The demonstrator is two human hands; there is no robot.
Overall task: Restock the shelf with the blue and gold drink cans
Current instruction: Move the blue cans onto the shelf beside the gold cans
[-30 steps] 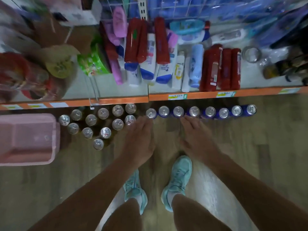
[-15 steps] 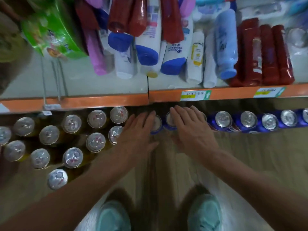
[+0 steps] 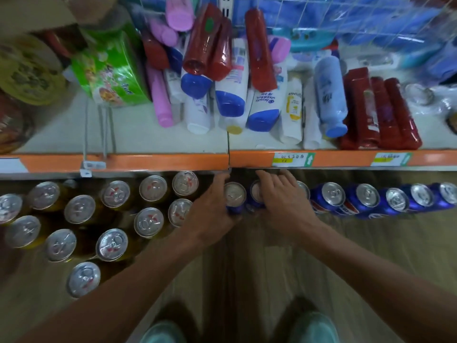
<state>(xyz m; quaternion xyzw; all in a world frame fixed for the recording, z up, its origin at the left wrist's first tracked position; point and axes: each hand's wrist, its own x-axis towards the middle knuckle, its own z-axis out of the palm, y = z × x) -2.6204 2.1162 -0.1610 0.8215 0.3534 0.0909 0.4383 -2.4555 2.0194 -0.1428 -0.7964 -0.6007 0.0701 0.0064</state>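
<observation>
A row of blue cans stands on the wooden floor just under the orange shelf edge. My left hand grips the leftmost blue can, thumb at its front. My right hand curls over the neighbouring blue can and partly hides another one. Several gold cans stand in a cluster on the floor to the left.
Above the orange edge, the white shelf carries shampoo bottles, red bottles, a green pack and a wire hook. My teal shoes are at the bottom.
The view has drawn closer. Both hands have dropped from hovering over the blue cans to closing round the two leftmost ones.
</observation>
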